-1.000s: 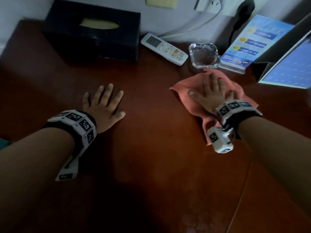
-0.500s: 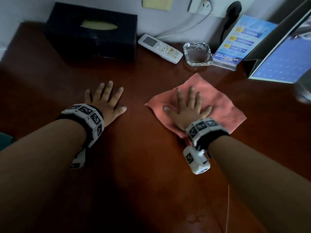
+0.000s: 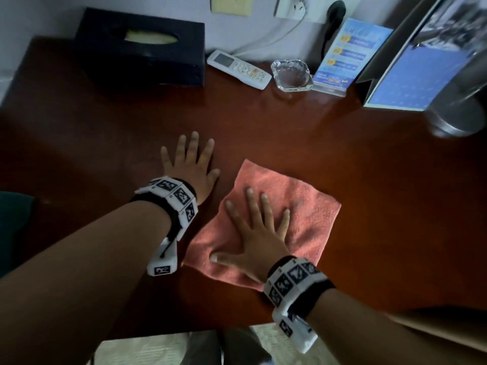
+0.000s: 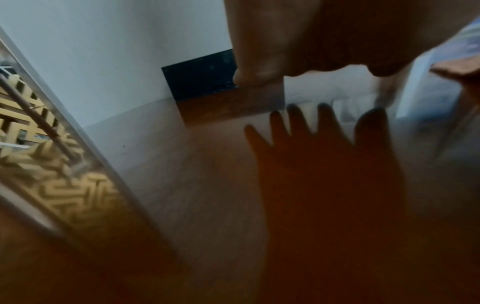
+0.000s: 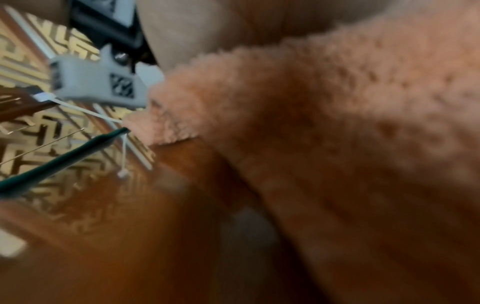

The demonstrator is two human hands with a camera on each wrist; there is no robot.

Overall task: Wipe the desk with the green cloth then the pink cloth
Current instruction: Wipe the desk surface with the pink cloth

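Right hand (image 3: 259, 243): fingers spread flat, pressing the pink cloth (image 3: 303, 206) at lower centre.
Left hand (image 3: 191, 167): flat, fingers spread on the surface (image 3: 369, 159), holding nothing.

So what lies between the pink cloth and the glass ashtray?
Nothing: in the head view, only bare desk separates the pink cloth from the glass ashtray.

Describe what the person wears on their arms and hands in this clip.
Both forearms are bare, no sleeves or gloves. The left hand and right hand each carry a black wrist strap ringed with white square blocks printed with black coded markers, with a white boxy camera unit, also marker-tagged, hanging below each wrist.
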